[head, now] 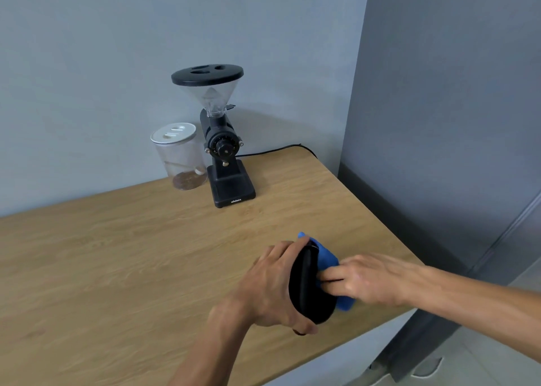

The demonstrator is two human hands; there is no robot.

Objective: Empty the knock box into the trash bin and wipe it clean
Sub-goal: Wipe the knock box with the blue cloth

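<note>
A black knock box [307, 289] is tipped on its side above the wooden table's right part, with its opening turned to the right. My left hand [269, 286] grips it from the left, fingers wrapped over its body. My right hand [360, 277] presses a blue cloth [328, 256] against the box's open side, fingers reaching into it. The cloth shows above and below my fingers. The inside of the box is hidden. No trash bin is in view.
A black coffee grinder [225, 154] with a clear hopper stands at the back of the wooden table [131, 253]. A clear jar [181, 157] with a white lid and some grounds sits to its left. The table's right edge runs close to my right forearm, beside a grey wall.
</note>
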